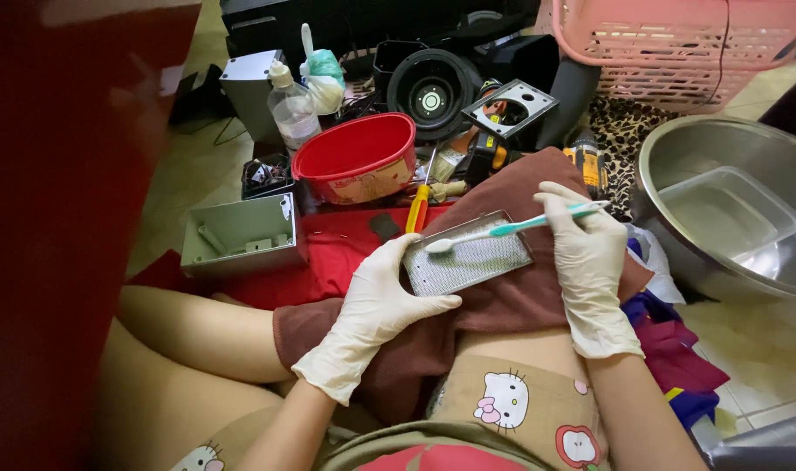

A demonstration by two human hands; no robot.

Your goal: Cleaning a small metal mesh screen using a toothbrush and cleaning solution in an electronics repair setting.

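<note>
Steel fills the right side: a big round metal basin sits on the floor with a clear plastic tub lying inside it, and above it hangs the corner of a pink laundry basket. A dark red blur covers the left edge, too smeared to name. Across the person's lap lies a brown towel, with a red cloth spread just beyond it. On that cloth stands a red bowl, and to its left a grey open box lies on its side. Behind the bowl are a black round fan housing, a grey square plate with a round hole, and a clear plastic bottle. A yellow-handled screwdriver rests between the bowl and the towel. The left hand, in a white glove, steadies a flat rectangular mesh filter against the towel on the lap, thumb along its near edge and fingers curled at its left end. The right hand, gloved too, pinches the teal-and-white handle of a toothbrush; its white bristle head touches the filter's upper left part.
</note>
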